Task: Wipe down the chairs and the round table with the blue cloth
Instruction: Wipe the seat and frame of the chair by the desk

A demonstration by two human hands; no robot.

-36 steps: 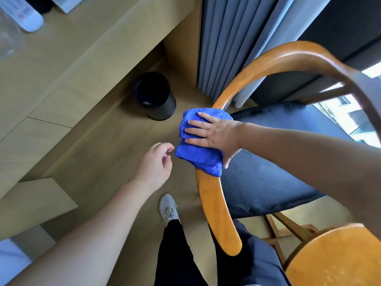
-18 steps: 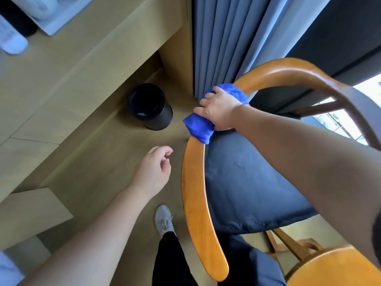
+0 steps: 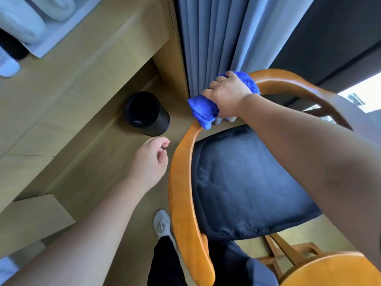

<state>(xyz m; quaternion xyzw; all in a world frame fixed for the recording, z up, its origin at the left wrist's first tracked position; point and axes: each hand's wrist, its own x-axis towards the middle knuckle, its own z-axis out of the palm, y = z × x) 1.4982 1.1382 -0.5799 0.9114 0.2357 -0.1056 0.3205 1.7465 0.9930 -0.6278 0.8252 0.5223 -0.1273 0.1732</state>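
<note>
A wooden chair with a curved orange-brown back rail [image 3: 181, 195] and a dark padded seat [image 3: 247, 178] stands in front of me. My right hand [image 3: 227, 96] is closed on the blue cloth [image 3: 203, 110], pressing it around the rail near the top of the curve. Part of the cloth shows beyond the knuckles, on the rail. My left hand [image 3: 151, 162] hangs free to the left of the rail, fingers loosely curled, holding nothing. At the bottom right an orange-brown rounded wooden surface [image 3: 334, 269] shows; I cannot tell if it is the round table.
A black cylindrical bin [image 3: 147, 113] stands on the wooden floor under a light wooden desk [image 3: 72, 75]. Blue-grey curtains [image 3: 216, 38] hang just behind the chair. My grey shoe [image 3: 162, 225] is on the floor beside the chair. White items lie on the desk's far left.
My right hand has slid the blue cloth up along the chair's rail, from the lower left part to near the top of the curve. The left hand has stayed about where it was.
</note>
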